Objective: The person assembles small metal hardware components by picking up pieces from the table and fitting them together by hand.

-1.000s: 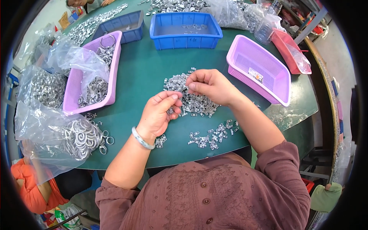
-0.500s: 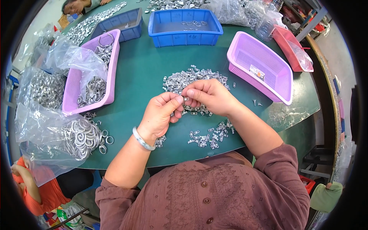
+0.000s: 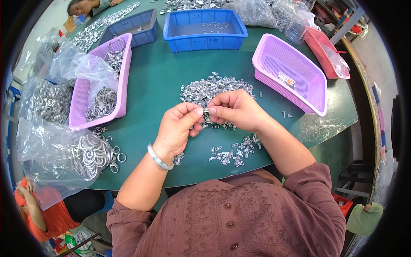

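My left hand (image 3: 181, 124) and my right hand (image 3: 233, 110) meet over the middle of the green table (image 3: 154, 77). Between their pinched fingertips is a small silvery metal piece (image 3: 205, 110), mostly hidden by the fingers. Just beyond and beneath them spreads a heap of small metal pieces (image 3: 214, 85), each with a slot or hole. Closer to me, under the right forearm, lies a smaller loose group of similar pieces (image 3: 237, 152). A few more metal pieces (image 3: 178, 158) show beside my left wrist, which wears a pale bangle (image 3: 158, 157).
At left, a pink basket (image 3: 124, 81) holds metal rings under plastic film, beside bagged rings (image 3: 92, 154). A blue tray (image 3: 205, 45) with rings stands at the back. On the right are another pink basket (image 3: 291, 96) and a red basket (image 3: 321, 51). Other people sit nearby.
My right fingertips have shifted slightly to the right and turned around the small piece. The left hand has barely moved and keeps its pinch.
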